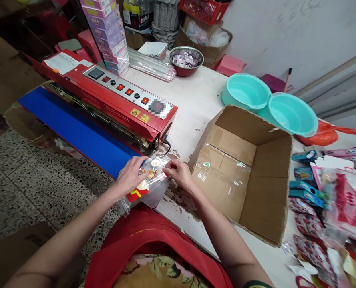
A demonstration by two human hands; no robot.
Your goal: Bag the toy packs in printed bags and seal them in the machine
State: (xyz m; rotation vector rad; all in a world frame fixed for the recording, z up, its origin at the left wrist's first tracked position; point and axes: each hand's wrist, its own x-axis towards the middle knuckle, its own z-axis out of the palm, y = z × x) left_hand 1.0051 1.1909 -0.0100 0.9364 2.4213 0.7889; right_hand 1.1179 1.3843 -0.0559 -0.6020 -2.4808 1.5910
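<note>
Between my two hands is a clear plastic bag (144,185) holding small colourful pieces and a red and yellow card. My left hand (131,176) is closed on its left side, with fingers over the top. At the right edge, my right hand (178,173) pinches the plastic between thumb and fingers. The bag lies over a grey plate (157,195) at the end of a blue conveyor belt (81,130). Just beyond it stands a red sealing machine (111,98) with lit red switches. What the small pieces are is hard to make out.
A cardboard box (226,180) stands open right of my hands. Behind it are two turquoise basins (246,91). Stacked boxes (111,36), plastic film (153,66) and a metal bowl (186,60) of sachets stand farther back. Packaged goods (312,224) crowd the right.
</note>
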